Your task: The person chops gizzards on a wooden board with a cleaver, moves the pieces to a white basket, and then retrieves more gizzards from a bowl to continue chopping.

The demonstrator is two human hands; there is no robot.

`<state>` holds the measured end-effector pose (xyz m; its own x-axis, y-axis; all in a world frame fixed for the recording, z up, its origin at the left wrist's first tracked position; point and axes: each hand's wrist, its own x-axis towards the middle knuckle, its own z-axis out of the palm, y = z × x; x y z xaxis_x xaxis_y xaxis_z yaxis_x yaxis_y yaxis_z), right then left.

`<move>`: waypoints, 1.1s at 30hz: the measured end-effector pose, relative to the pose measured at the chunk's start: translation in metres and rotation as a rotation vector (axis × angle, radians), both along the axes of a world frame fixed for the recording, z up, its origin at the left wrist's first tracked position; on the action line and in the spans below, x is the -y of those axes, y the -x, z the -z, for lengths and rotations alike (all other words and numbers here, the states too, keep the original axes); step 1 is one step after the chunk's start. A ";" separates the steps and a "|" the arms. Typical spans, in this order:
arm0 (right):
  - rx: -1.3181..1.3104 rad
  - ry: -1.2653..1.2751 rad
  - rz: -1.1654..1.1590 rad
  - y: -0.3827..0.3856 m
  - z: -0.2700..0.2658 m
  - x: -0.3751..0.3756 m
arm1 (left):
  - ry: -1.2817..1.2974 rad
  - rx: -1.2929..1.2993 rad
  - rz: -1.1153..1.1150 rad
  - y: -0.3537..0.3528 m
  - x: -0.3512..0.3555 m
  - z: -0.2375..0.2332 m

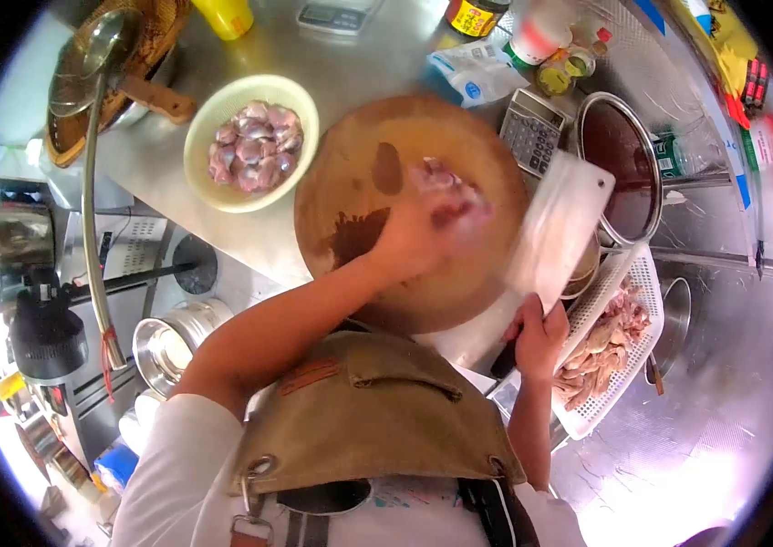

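Observation:
My left hand (418, 232) reaches over the round wooden chopping board (350, 137), at some dark pink meat pieces (450, 187) that look like gizzards. Motion smears its fingers, so their grip on the meat cannot be made out. To the right, my right hand (539, 333) is closed around the handle of a cleaver (564, 223). The wide blade is raised beside the board's right edge. Left of the board stands a pale bowl (199, 187) with more of the same meat in it. Wet dark patches mark the board.
A white perforated basket (646, 301) with pale meat pieces stands at right, below a round metal pot (619, 169) of dark liquid. A calculator (532, 132), a plastic pouch (477, 73) and jars line the back. A long-handled ladle (94, 173) crosses the left side.

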<state>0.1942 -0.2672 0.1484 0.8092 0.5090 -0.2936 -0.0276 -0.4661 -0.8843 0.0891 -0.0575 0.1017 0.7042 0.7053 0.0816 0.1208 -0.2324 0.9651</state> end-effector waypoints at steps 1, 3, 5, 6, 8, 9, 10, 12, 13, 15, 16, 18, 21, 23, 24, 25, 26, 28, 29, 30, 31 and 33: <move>0.041 0.015 0.027 0.002 0.003 0.007 | -0.127 0.024 -0.035 -0.011 -0.001 0.000; 0.072 0.068 -0.011 0.003 0.004 0.013 | -0.391 -0.062 -0.032 -0.012 -0.012 0.011; -0.006 -0.023 0.062 0.013 0.004 0.009 | -0.525 -0.094 -0.016 0.003 -0.024 0.003; -0.029 -0.043 0.083 0.016 0.004 0.008 | -0.383 -0.339 0.021 0.006 -0.034 0.002; -0.011 -0.005 0.064 0.018 0.007 0.011 | -0.263 -0.589 -0.041 0.022 -0.063 0.011; -0.032 -0.056 0.027 0.021 0.002 0.009 | -0.260 -0.567 -0.154 0.042 -0.084 0.028; -0.047 -0.052 0.018 0.023 0.002 0.007 | -0.414 -0.502 -0.341 0.057 -0.108 0.043; -0.068 -0.035 -0.014 0.025 -0.001 0.003 | -0.559 -0.759 -0.325 0.087 -0.161 0.053; -0.065 -0.031 -0.015 0.029 -0.006 -0.005 | -0.398 -0.715 -0.309 0.091 -0.174 0.048; -0.058 -0.005 -0.028 0.031 -0.003 -0.014 | -0.505 -0.745 -0.124 0.088 -0.191 0.029; -0.053 0.011 -0.030 0.031 -0.003 -0.017 | -0.558 -0.755 -0.028 0.084 -0.199 0.024; -0.081 0.030 -0.060 0.031 -0.010 -0.024 | -0.454 -0.805 -0.128 0.083 -0.219 0.057; -0.079 0.023 -0.079 0.034 -0.014 -0.028 | -0.588 -0.972 -0.097 0.092 -0.237 0.073; -0.055 0.010 -0.107 0.036 -0.014 -0.027 | -0.781 -1.069 -0.010 0.103 -0.244 0.114; -0.045 0.001 -0.119 0.037 -0.012 -0.027 | -0.845 -1.073 0.022 0.111 -0.249 0.133; -0.051 0.020 -0.114 0.037 -0.011 -0.026 | -0.910 -1.075 0.051 0.118 -0.255 0.151; -0.058 0.038 -0.108 0.037 -0.008 -0.026 | -0.939 -1.032 0.066 0.122 -0.258 0.149; -0.063 0.045 -0.100 0.038 -0.006 -0.027 | -0.733 -0.950 0.067 0.129 -0.265 0.144; -0.062 0.039 -0.097 0.038 -0.009 -0.027 | -0.495 -0.906 0.052 0.121 -0.251 0.082; -0.060 0.031 -0.093 0.039 -0.009 -0.025 | -0.260 -0.857 0.037 0.115 -0.242 0.041; -0.080 -0.008 -0.065 0.039 -0.005 -0.021 | -0.008 -0.775 0.016 0.119 -0.243 0.030; -0.109 -0.009 -0.046 0.038 -0.007 -0.020 | 0.486 -0.594 -0.036 0.127 -0.250 0.012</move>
